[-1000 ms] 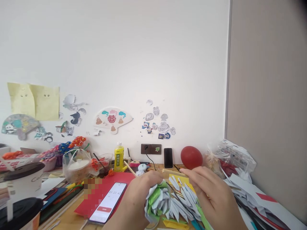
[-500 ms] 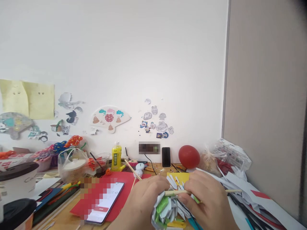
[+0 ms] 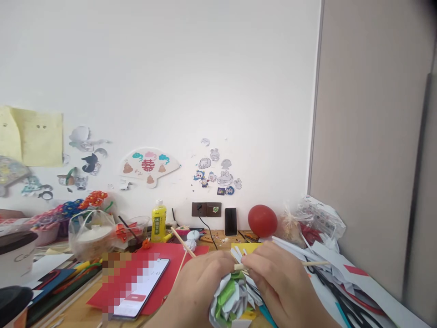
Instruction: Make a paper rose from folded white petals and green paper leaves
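My left hand (image 3: 205, 282) is closed around a thin wooden stick (image 3: 240, 267), its fingers curled over the top. My right hand (image 3: 282, 278) pinches the same stick a short way along, and a stick end sticks out past its far side. Directly below the stick, against the left hand's fingers, is a crumpled paper flower (image 3: 228, 298) in white and green. Whether it is fixed to the stick cannot be seen. Two more thin stick lengths show left of the left hand; their lower ends are hidden.
A lit phone (image 3: 141, 291) lies on red paper (image 3: 174, 255) to the left. Behind stand a yellow bottle (image 3: 158, 221), a dark phone (image 3: 231, 222) and a red balloon (image 3: 262, 221). Scissors (image 3: 336, 291) and paper scraps lie at right. Lidded cups (image 3: 17, 250) stand at left.
My hands are closer together, and less of the stick shows between them. The right fingers have shifted toward the left hand. The whole view has turned slightly right.
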`<state>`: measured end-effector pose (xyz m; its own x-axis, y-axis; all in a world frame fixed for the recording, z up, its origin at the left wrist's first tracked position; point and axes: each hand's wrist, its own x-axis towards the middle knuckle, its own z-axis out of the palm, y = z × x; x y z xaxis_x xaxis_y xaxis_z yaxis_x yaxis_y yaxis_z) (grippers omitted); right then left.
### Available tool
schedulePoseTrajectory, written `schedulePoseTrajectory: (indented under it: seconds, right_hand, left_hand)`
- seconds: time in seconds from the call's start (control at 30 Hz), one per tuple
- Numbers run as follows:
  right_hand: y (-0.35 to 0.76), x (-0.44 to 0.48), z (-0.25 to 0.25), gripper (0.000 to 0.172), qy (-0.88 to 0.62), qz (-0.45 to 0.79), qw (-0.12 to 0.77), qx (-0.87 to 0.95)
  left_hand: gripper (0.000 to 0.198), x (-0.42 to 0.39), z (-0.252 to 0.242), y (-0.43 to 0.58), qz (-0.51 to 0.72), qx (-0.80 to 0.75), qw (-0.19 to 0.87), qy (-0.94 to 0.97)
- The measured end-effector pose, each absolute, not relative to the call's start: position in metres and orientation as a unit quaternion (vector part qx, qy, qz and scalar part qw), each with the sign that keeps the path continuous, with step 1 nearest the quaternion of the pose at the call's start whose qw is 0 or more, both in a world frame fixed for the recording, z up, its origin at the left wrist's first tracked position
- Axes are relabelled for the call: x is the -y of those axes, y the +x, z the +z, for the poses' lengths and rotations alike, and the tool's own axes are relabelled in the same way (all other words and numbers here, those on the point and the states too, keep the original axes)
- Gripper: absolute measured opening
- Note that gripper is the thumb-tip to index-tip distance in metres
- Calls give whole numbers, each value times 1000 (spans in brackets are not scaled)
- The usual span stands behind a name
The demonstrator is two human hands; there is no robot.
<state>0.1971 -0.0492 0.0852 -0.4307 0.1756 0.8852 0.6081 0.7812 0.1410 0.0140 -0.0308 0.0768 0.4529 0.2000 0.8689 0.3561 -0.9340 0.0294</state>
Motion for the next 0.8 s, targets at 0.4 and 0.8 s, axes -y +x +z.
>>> schedulePoseTrajectory:
  seconds: [0.4, 0.8]
  right_hand:
    - [193, 47, 82, 21, -207, -223, 522, 797]
    - [192, 50, 86, 18, -177, -278, 518, 789]
  left_hand:
    - [22, 25, 69, 14, -480, 165, 79, -858]
    - [17, 27, 72, 15, -491, 149, 101, -853]
